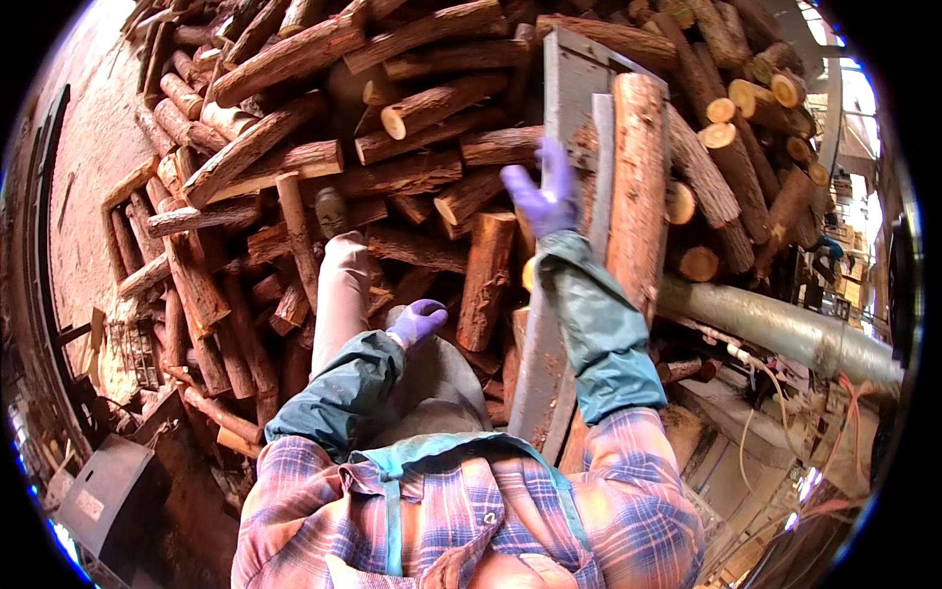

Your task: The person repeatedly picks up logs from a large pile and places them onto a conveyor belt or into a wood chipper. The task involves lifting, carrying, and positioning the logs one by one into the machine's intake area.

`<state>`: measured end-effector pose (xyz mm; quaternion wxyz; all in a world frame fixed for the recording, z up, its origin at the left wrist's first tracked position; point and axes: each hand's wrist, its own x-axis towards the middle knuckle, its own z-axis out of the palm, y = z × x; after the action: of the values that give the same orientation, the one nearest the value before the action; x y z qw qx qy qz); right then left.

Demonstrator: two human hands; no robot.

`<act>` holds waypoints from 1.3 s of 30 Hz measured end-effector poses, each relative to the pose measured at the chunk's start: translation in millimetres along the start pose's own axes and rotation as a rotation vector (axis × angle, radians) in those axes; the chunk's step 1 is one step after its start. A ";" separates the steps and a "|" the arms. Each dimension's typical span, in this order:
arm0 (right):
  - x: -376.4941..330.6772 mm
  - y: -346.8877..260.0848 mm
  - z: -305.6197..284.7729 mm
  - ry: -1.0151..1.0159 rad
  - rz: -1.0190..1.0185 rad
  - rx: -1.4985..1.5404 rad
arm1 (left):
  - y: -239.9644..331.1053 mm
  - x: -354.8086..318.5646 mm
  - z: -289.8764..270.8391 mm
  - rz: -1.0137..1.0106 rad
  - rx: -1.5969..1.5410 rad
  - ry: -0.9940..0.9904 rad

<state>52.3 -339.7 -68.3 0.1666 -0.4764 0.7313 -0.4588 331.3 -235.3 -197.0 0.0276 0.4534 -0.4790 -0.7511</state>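
My right hand (546,192), in a purple glove, reaches forward with its fingers spread and nothing in them. Beside it, a thick bark-covered log (638,177) lies lengthwise on a grey metal trough (567,93). A gap shows between my fingers and that log. My left hand (419,322), also gloved in purple, hovers near my legs with loosely bent fingers and holds nothing visible. Just ahead of it, a short reddish log (488,280) stands tilted in the pile. Green sleeve covers reach up both my forearms.
A deep, jumbled log pile (432,177) surrounds my feet and spreads ahead. More cut logs (726,147) are heaped beyond the trough. A thick metal pipe (785,319) runs off to the right, near hanging hoses. Pale ground (88,206) lies at far left; a dark metal box (103,491) stands lower left.
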 end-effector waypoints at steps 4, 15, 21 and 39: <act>11.2 53.9 164.2 -0.383 0.904 0.475 | -47.7 26.4 -48.0 0.029 -0.125 0.001; 156.9 264.8 375.1 0.173 1.402 -0.134 | 62.8 67.5 -153.6 -0.288 -0.699 -0.016; 135.6 251.6 386.8 0.139 1.326 0.622 | 58.8 67.4 -168.0 -0.357 -0.715 0.043; -7.5 181.3 274.5 -0.019 1.342 0.974 | 109.4 440.3 -284.3 0.152 0.256 0.168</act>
<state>144.3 -451.2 -363.8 0.5988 0.1825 0.5782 -0.5232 230.9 -701.4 -440.7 0.0663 0.4769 -0.5999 -0.6390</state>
